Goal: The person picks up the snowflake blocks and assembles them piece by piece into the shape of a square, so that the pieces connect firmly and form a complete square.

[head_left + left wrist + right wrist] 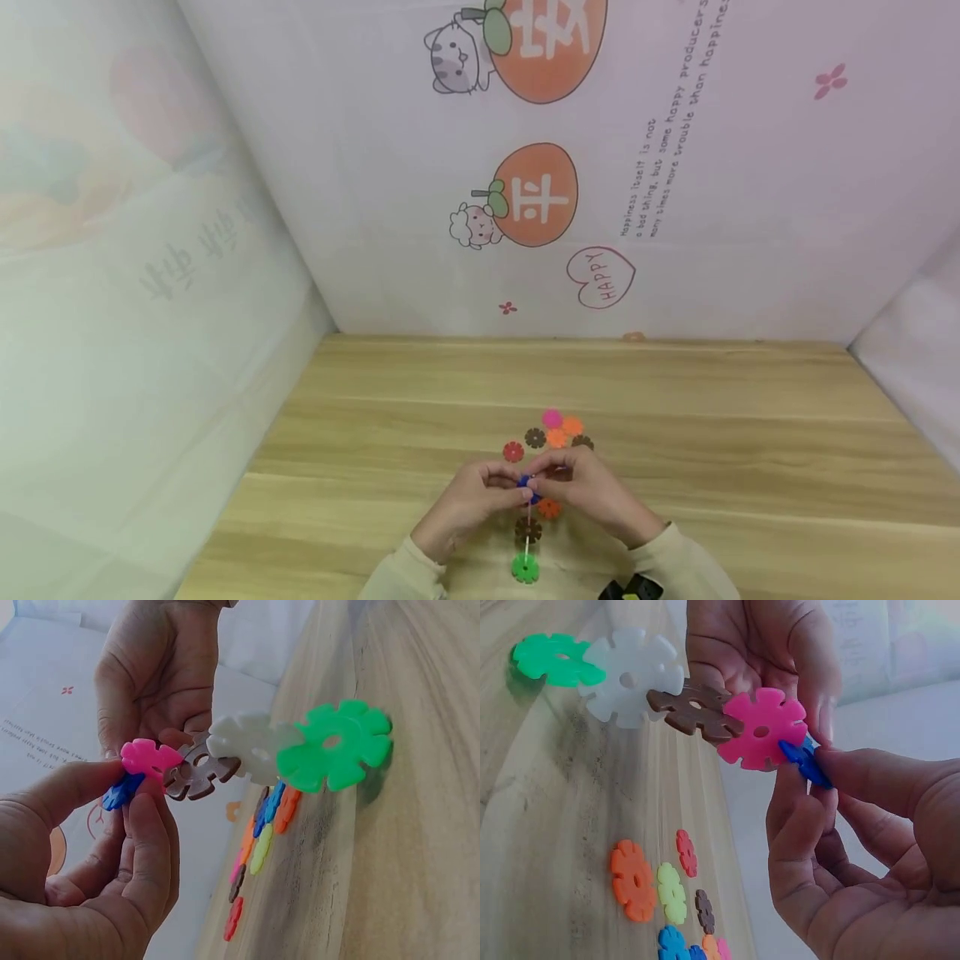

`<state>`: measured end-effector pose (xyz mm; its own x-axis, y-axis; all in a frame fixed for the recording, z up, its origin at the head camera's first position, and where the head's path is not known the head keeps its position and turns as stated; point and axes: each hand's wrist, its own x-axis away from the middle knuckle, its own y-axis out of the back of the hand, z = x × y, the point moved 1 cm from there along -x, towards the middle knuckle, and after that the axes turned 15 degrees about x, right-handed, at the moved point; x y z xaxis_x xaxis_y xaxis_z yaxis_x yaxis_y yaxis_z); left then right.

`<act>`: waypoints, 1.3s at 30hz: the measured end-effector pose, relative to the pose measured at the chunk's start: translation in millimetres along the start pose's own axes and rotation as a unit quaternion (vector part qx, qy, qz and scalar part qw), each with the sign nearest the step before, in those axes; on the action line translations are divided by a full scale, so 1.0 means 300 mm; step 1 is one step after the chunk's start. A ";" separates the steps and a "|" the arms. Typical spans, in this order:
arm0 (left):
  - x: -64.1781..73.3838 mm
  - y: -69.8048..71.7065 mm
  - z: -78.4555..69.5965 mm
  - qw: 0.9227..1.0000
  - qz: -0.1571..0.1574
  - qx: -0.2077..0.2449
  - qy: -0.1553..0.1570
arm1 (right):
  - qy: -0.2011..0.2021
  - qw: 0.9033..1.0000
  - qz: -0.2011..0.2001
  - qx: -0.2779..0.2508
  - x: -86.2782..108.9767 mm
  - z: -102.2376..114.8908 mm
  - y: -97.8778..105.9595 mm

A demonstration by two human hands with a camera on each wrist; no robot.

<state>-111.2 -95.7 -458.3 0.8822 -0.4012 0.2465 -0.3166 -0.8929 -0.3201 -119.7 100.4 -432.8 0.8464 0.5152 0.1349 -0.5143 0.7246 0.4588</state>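
Note:
A chain of slotted flower-shaped plastic discs runs between my hands and the table: a green disc (pixel 334 746) at the low end, then a white disc (pixel 632 679), a brown disc (pixel 696 711), a pink disc (pixel 763 730) and a blue disc (pixel 805 763) at the top. My left hand (pixel 476 502) pinches the blue disc from one side, fingertips close to the pink one. From the other side, my right hand (pixel 592 492) pinches the blue disc between thumb and fingers. Fingers partly cover the blue disc. Slots join neighbouring discs at angles.
Loose discs lie on the wooden table (pixel 360 433) beyond and below my hands, including a red disc (pixel 513 452), a pink disc (pixel 552 418), an orange disc (pixel 633 881) and a yellow disc (pixel 672 893). A printed cloth wall (pixel 390 208) rises behind the table.

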 end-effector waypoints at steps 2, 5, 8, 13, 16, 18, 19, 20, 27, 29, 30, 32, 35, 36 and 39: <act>0.000 -0.002 -0.002 1.000 -0.002 0.004 -0.001 | 0.000 1.000 -0.005 0.001 0.001 -0.003 -0.003; 0.002 -0.003 -0.003 1.000 -0.001 0.005 -0.002 | -0.002 1.000 -0.007 0.000 0.002 -0.006 -0.005; 0.005 -0.002 -0.003 1.000 -0.004 0.004 0.000 | -0.005 1.000 -0.007 -0.002 0.005 -0.006 -0.007; 0.011 0.006 0.002 1.000 -0.011 -0.003 -0.001 | -0.010 1.000 -0.015 0.019 0.016 -0.001 -0.005; 0.016 0.014 0.007 1.000 -0.016 -0.016 -0.003 | -0.015 0.999 -0.030 0.041 0.028 -0.003 -0.002; 0.020 0.020 0.009 1.000 -0.019 -0.025 -0.004 | -0.016 0.997 -0.042 0.065 0.037 -0.011 -0.001; 0.021 0.023 0.010 0.999 -0.020 -0.028 -0.004 | -0.015 0.996 -0.049 0.080 0.041 -0.017 -0.001; 0.023 0.025 0.010 0.999 -0.022 -0.029 -0.004 | -0.016 0.994 -0.055 0.092 0.045 -0.025 -0.002; 0.038 0.041 0.011 0.998 -0.036 -0.044 0.002 | -0.006 0.981 -0.085 0.176 0.057 -0.086 -0.008; 0.040 0.044 0.011 0.998 -0.038 -0.044 0.006 | -0.008 0.979 -0.087 0.185 0.056 -0.099 -0.012; 0.041 0.045 0.011 0.998 -0.038 -0.043 0.009 | -0.009 0.978 -0.088 0.187 0.055 -0.104 -0.014; 0.041 0.047 0.011 0.998 -0.038 -0.042 0.012 | -0.013 0.977 -0.092 0.194 0.053 -0.111 -0.020; 0.041 0.049 0.010 0.998 -0.036 -0.043 0.013 | -0.017 0.972 -0.099 0.212 0.051 -0.116 -0.028; 0.041 0.050 0.010 0.998 -0.035 -0.043 0.012 | -0.020 0.971 -0.102 0.216 0.050 -0.116 -0.030; 0.038 0.054 0.008 0.999 -0.032 -0.041 0.012 | -0.028 0.967 -0.108 0.229 0.048 -0.111 -0.033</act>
<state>-105.6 -114.2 -462.8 0.8933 -0.3473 0.2853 -0.2891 -0.9300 -0.2269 -106.9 115.7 -464.7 0.9400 0.3396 0.0336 -0.2200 0.5279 0.8203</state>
